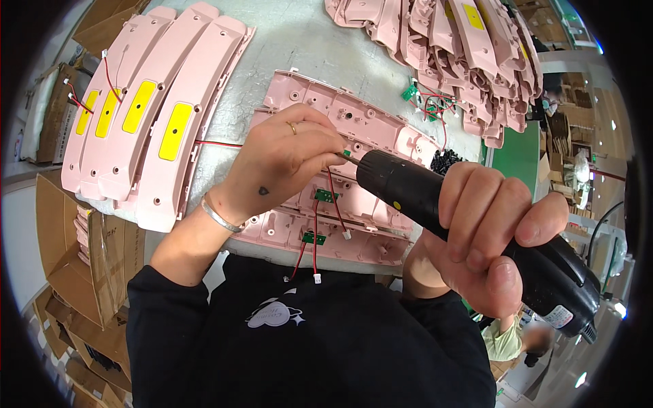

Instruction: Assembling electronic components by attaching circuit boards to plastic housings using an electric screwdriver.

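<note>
**Electric screwdriver held to a pink housing on the bench**

My right hand (490, 231) is clenched around the black body of an electric screwdriver (469, 224), which fills the near right of the view and slants up to the left. Its thin bit runs under the fingertips of my left hand (286, 160), which pinch down at the tip, just above a small green circuit board (347, 154). That hand wears a ring and a silver bracelet, and is closed on the bit's end or something tiny there; I cannot tell which.

Beneath both hands lies a stack of pink plastic housings (354, 122), inner sides up, in the middle of the grey table (299, 34). Two more green boards (325, 196) sit on the nearer housings, with red and white wires (315, 251) trailing toward me.

At far left, four finished pink covers with yellow panels (153, 115) lie side by side. At far right, a heap of pink housings (449, 41) is piled up, with a cluster of black screws (445, 162) just beside it. Cardboard boxes (75, 265) stand at left.
</note>
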A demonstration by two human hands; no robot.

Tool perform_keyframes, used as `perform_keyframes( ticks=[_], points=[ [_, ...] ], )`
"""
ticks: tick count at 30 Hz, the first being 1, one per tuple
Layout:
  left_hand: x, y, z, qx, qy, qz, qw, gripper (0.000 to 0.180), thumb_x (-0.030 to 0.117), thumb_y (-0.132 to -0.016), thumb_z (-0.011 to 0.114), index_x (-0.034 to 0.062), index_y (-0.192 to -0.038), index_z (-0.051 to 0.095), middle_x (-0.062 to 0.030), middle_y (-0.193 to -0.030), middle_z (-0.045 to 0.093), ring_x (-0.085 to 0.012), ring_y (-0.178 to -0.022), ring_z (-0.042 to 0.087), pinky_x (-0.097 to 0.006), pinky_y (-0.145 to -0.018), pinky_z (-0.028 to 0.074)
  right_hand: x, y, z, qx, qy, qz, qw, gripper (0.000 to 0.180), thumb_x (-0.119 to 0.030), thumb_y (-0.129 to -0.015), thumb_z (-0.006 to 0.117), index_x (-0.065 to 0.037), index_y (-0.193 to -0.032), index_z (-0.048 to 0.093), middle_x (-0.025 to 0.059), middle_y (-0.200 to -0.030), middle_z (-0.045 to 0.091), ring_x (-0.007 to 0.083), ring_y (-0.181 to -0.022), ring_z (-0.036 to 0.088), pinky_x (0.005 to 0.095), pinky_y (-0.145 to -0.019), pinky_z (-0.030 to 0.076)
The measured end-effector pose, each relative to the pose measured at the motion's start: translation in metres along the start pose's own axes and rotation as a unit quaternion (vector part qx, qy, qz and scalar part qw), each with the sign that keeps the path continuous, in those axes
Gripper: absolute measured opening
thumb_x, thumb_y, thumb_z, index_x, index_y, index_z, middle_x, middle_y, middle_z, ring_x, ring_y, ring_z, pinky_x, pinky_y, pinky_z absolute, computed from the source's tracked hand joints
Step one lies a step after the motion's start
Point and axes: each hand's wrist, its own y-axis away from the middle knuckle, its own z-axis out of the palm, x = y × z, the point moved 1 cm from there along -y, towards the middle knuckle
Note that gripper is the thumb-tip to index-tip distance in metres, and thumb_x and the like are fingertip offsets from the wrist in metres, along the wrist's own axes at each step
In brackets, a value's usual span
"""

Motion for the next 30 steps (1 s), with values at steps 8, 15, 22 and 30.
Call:
perform_keyframes(
  ticks=[8, 15, 22, 30],
  points=[
    [-0.008, 0.0, -0.002, -0.005, 0.006, -0.007, 1.0, 0.011, 0.004, -0.072, 0.068, 0.0014, -0.083, 0.067, -0.0091, -0.083, 0.067, -0.0244, -0.081, 0.064, -0.03, -0.069, 0.051, 0.003, 0.005, -0.003, 0.028, 0.018, -0.015, 0.999, 0.026, -0.014, -0.073, 0.054, -0.01, -0.097, 0.044, -0.0037, -0.062, 0.046, 0.0078, -0.052, 0.042, 0.025, -0.055, 0.034],
    [-0.008, 0.001, -0.009, 0.045, -0.026, -0.062, 0.997, 0.013, 0.005, -0.067, 0.073, 0.0026, -0.078, 0.067, -0.0064, -0.076, 0.065, -0.0216, -0.074, 0.06, -0.028, -0.062, 0.049, 0.025, 0.017, 0.001, 0.051, 0.048, 0.0, 0.998, 0.029, -0.013, -0.073, 0.055, -0.009, -0.098, 0.042, -0.0003, -0.06, 0.044, 0.0117, -0.048, 0.04, 0.0288, -0.054, 0.036],
    [-0.01, 0.004, -0.005, 0.044, -0.075, -0.067, 0.994, 0.013, 0.005, -0.065, 0.073, 0.0038, -0.076, 0.065, -0.006, -0.085, 0.065, -0.0226, -0.083, 0.057, -0.031, -0.068, 0.047, 0.033, 0.02, 0.002, 0.051, 0.007, 0.037, 0.998, 0.028, 0.002, -0.075, 0.058, -0.003, -0.096, 0.04, 0.0089, -0.066, 0.05, 0.0188, -0.058, 0.049, 0.0318, -0.058, 0.043],
    [-0.011, 0.006, -0.005, 0.041, -0.083, -0.063, 0.994, 0.013, 0.003, -0.067, 0.071, 0.0032, -0.077, 0.064, -0.0071, -0.087, 0.065, -0.0248, -0.084, 0.058, -0.032, -0.069, 0.048, 0.04, 0.014, 0.019, 0.031, 0.089, 0.056, 0.994, 0.03, -0.013, -0.076, 0.064, -0.009, -0.09, 0.038, 0.0022, -0.058, 0.045, 0.0126, -0.048, 0.042, 0.0282, -0.05, 0.035]
  ],
)
